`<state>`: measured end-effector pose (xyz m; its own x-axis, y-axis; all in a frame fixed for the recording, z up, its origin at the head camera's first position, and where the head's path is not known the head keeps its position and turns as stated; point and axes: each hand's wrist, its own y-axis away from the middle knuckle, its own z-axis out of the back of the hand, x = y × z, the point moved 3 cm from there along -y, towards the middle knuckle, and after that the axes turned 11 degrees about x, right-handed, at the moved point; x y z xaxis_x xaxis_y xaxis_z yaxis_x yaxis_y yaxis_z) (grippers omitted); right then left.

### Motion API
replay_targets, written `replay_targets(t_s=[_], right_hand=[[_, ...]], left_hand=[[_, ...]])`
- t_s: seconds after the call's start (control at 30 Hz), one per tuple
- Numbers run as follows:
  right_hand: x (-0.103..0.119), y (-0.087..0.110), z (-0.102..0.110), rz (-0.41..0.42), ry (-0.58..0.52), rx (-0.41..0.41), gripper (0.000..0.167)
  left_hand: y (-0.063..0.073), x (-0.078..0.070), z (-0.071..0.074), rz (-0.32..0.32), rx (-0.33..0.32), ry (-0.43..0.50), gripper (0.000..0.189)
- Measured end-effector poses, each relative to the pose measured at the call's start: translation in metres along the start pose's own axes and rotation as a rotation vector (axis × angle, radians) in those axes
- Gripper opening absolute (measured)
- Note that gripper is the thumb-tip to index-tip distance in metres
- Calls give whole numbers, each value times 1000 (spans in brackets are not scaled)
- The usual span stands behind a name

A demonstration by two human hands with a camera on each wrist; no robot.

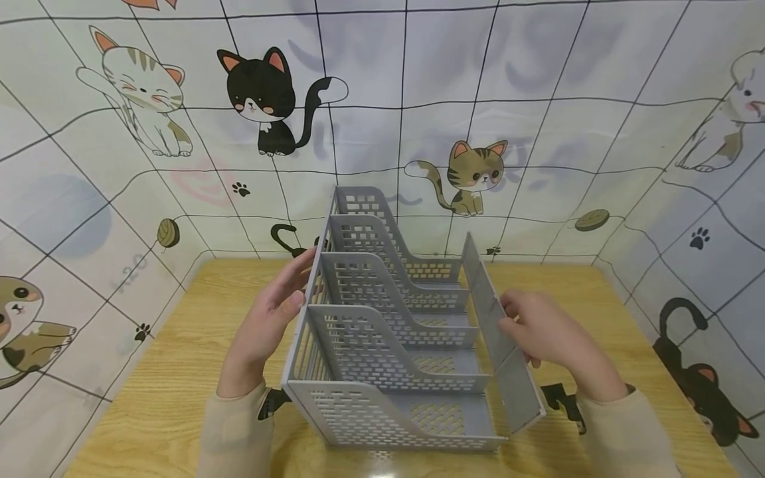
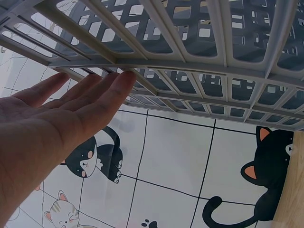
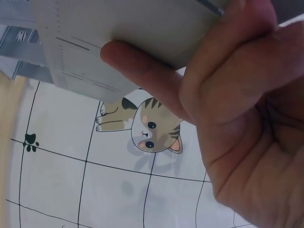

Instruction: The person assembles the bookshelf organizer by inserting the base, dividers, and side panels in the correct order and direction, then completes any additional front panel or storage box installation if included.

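A grey plastic file organizer (image 1: pixel 358 393) with upright perforated dividers stands on the table in the head view. My left hand (image 1: pixel 261 335) rests against its slatted left side, the fingers extended. In the left wrist view those fingertips (image 2: pixel 124 81) touch the slats. On the right, my right hand (image 1: pixel 550 332) pinches a long, flat grey panel (image 1: pixel 515 378) by its outer edge. The panel leans beside the organizer's low front; whether they touch is unclear. One finger (image 3: pixel 137 66) lies along the panel's face in the right wrist view, and the thumb's contact is partly hidden.
A wood-grain table (image 1: pixel 161 385) lies under everything. Behind and at both sides rise white grid-lined walls (image 1: pixel 370 73) printed with cartoon cats. Dark bands show at both wrists, by the beige sleeves (image 1: pixel 236 431).
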<state>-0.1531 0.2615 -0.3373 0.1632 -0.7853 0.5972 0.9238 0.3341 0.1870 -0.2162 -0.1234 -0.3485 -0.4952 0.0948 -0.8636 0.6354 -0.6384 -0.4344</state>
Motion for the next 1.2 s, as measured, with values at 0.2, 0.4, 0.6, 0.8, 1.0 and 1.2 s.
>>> replay_targets(t_s=[0.2, 0.4, 0.6, 0.8, 1.0, 1.2], right_hand=[[-3, -1, -1, -2, -1, 12, 26], [-6, -3, -8, 0, -31, 39, 24], [-9, -4, -13, 1, -53, 49, 26], [-11, -5, -16, 16, -82, 56, 24], [-12, -5, -19, 30, -133, 61, 25], [-12, -5, -20, 23, -148, 78, 21]], left_hand=[[0, 0, 0, -7, 6, 6, 65], [-2, 0, 0, -17, 9, 5, 66], [-1, 0, 0, -20, 5, 6, 65], [-1, 1, 1, -14, 5, 14, 67], [-1, 1, 1, -4, -1, 18, 65], [-1, 2, 1, 2, -2, 18, 66]])
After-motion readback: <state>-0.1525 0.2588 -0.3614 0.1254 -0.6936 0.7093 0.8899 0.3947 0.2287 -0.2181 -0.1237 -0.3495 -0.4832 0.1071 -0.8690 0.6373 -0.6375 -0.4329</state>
